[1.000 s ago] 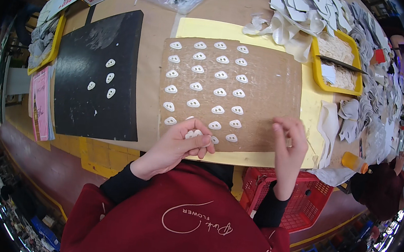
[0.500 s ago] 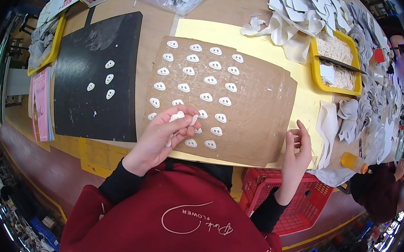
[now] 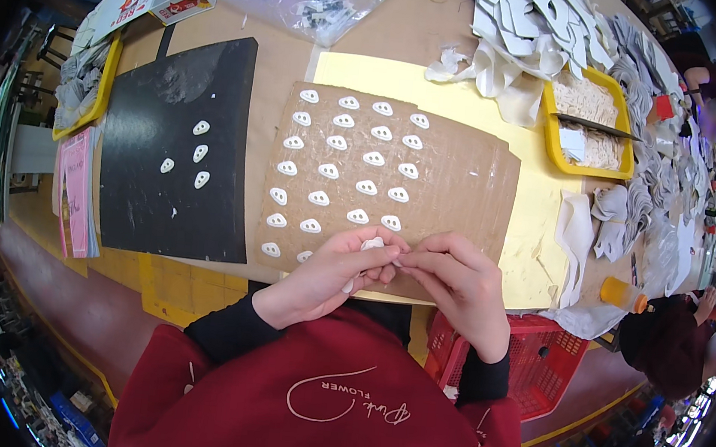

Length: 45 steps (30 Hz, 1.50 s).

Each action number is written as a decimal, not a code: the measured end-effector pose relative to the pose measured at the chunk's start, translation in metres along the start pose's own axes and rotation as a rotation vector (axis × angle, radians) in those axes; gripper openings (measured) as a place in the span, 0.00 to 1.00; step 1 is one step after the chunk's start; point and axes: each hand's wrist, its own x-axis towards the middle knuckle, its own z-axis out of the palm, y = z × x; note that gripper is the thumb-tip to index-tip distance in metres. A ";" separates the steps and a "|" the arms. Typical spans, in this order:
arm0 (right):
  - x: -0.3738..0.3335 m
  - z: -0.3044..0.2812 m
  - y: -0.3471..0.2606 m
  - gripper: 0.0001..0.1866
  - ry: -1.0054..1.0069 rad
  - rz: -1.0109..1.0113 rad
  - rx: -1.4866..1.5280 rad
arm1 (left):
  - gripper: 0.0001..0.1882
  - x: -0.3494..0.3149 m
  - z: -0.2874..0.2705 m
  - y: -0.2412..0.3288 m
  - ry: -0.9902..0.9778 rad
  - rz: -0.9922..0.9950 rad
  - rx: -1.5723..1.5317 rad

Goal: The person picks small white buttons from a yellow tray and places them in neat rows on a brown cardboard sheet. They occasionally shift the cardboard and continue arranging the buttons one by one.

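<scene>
My left hand (image 3: pixel 331 274) is closed around several small white pieces (image 3: pixel 371 244), which peek out between thumb and fingers. Its fingertips meet those of my right hand (image 3: pixel 461 285), which pinches a bit of white piece, mostly hidden between the two hands. Both hands hover over the near edge of a brown cardboard sheet (image 3: pixel 457 181). On the cardboard, rounded-triangular white pieces, each with two holes, lie in rows, such as one piece (image 3: pixel 366 187) just beyond my hands. The nearest rows are partly covered by my hands.
At left, a black board (image 3: pixel 165 214) bears several of the same white pieces. Yellow sheeting (image 3: pixel 534 232) lies under the cardboard. A yellow tray (image 3: pixel 631 120) of pale strips stands far right, beside white cut-outs (image 3: pixel 533 20). Below the table edge sits a red crate (image 3: pixel 533 370).
My right hand has come left from the cardboard's right side to meet my left hand. The left hand has shifted right and nearer, still holding white pieces.
</scene>
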 end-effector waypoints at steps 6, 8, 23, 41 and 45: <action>0.034 -0.031 0.030 0.06 0.184 0.227 -0.020 | 0.22 -0.002 0.008 0.016 0.081 0.052 -0.166; 0.059 -0.044 0.057 0.07 0.170 0.433 0.072 | 0.24 0.000 0.007 0.019 0.048 0.078 -0.169; 0.119 -0.045 0.095 0.11 0.024 0.481 -0.206 | 0.11 0.009 -0.012 0.014 0.106 0.155 0.087; 0.102 -0.041 0.077 0.07 0.187 0.213 -0.217 | 0.09 0.007 -0.002 0.016 0.136 0.224 0.112; 0.081 -0.035 0.033 0.06 -0.004 0.151 -0.022 | 0.10 0.008 -0.006 0.014 0.118 0.266 0.131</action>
